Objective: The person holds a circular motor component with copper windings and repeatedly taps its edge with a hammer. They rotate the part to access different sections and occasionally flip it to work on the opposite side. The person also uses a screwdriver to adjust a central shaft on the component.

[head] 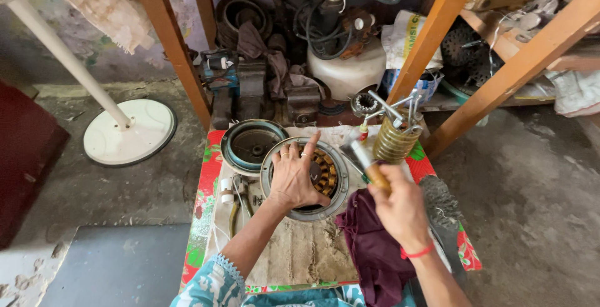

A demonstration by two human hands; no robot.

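Left fingers: my left hand (pixel 294 179) lies palm down with fingers spread apart, flat on the motor stator (pixel 306 179); rings show on two of them. Nothing is clamped.
Right fingers: my right hand (pixel 400 210) is curled tight around the wooden handle of a tool (pixel 370 164), which points up and away from me. A red band sits at the wrist.
Stator position: it rests on the small table (pixel 209 188), middle of the top, just beside a second round housing (pixel 252 144) to its left.
Stator handling: I judge it heavy and rigid, a metal ring with copper windings inside. The rim is the place to take hold; the windings look delicate and easy to nick.
Tool handling: light, stiff, and easy to grip by the handle.
Near the right hand: a maroon cloth (pixel 375 251) under it, soft and limp; a winding former wrapped with copper wire (pixel 394 138) beyond it; a wire brush (pixel 440 201) to the right.
Hidden: my left palm covers much of the stator's bore. The tool's tip is blurred, so I cannot tell its kind.
Hard to read: the shelf clutter behind is a tangle of dark parts.
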